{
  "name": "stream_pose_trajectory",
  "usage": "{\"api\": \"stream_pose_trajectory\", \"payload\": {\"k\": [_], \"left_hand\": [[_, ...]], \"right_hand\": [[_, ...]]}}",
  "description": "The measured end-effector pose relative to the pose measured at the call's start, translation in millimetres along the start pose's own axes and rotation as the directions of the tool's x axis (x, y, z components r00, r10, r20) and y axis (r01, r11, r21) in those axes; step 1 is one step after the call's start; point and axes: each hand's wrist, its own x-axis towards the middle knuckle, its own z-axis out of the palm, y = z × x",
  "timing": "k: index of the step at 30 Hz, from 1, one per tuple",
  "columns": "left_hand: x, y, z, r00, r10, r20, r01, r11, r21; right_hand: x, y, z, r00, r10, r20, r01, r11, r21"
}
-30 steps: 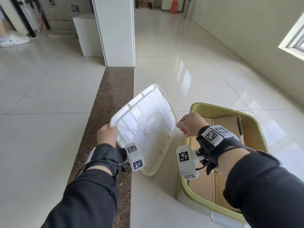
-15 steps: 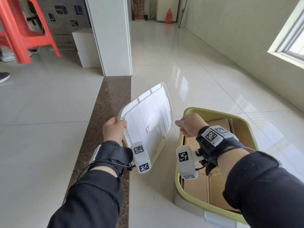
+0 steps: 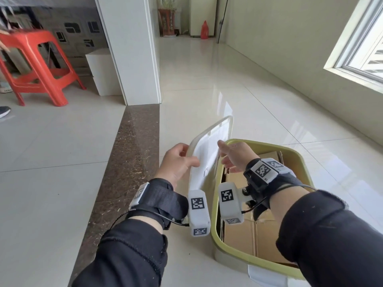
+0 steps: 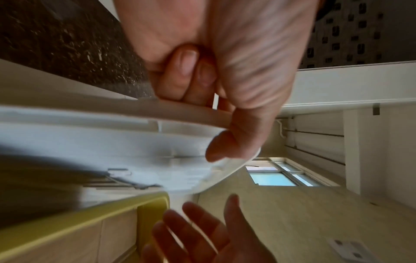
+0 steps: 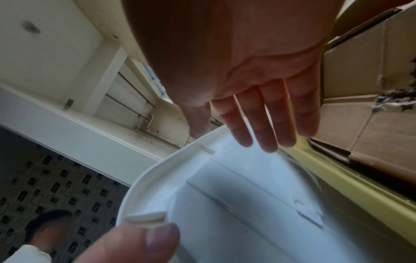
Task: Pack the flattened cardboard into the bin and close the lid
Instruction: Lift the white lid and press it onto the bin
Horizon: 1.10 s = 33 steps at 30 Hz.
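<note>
Lid (image 3: 209, 154) going on, cardboard (image 3: 246, 237) already lying flat inside the green-rimmed bin (image 3: 298, 162) on the floor.
Left hand (image 3: 176, 162) pinches the lid's near edge, thumb on the inner face, fingers curled behind; lid stands almost on edge over the bin's left rim. Right hand (image 3: 236, 156) has straight, spread fingers by the inner face, holding nothing; contact unclear. Next, probably: tip lid flat, line up corners with rim, press down.
</note>
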Motion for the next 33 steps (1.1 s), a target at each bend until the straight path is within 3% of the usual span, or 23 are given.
{"api": "stream_pose_trajectory", "payload": {"k": [8,16,20,24,26,29,31,33], "left_hand": [[-17,7,47,0.984,0.104,0.148,-0.124,0.984,0.127],[-20,-1,73,0.969,0.142,0.202,-0.198,0.936,0.291],[-22,-2,83,0.969,0.127,0.214,-0.2,0.91,0.363],[-26,0,93,0.958,0.148,0.245,-0.245,0.867,0.434],[-26,0,94,0.937,0.116,0.33,-0.244,0.893,0.378],[-25,2,87,0.899,0.017,0.437,-0.133,0.962,0.238],[-20,-2,80,0.927,0.018,0.374,-0.113,0.965,0.235],[-12,-7,73,0.978,0.037,0.204,-0.086,0.968,0.238]], "right_hand": [[-9,6,-19,0.998,0.042,0.039,-0.046,0.994,0.099],[-18,15,-40,0.993,0.114,0.009,-0.109,0.914,0.39],[-22,25,-44,0.999,0.04,0.029,-0.048,0.932,0.359],[-25,34,-52,0.998,0.059,0.038,-0.068,0.932,0.357],[-26,39,-56,0.996,0.079,0.03,-0.084,0.93,0.359],[-29,52,-64,0.991,0.126,0.033,-0.129,0.921,0.367],[-33,62,-69,0.985,0.166,0.039,-0.167,0.906,0.388],[-36,72,-74,0.981,0.194,0.024,-0.186,0.888,0.42]]}}
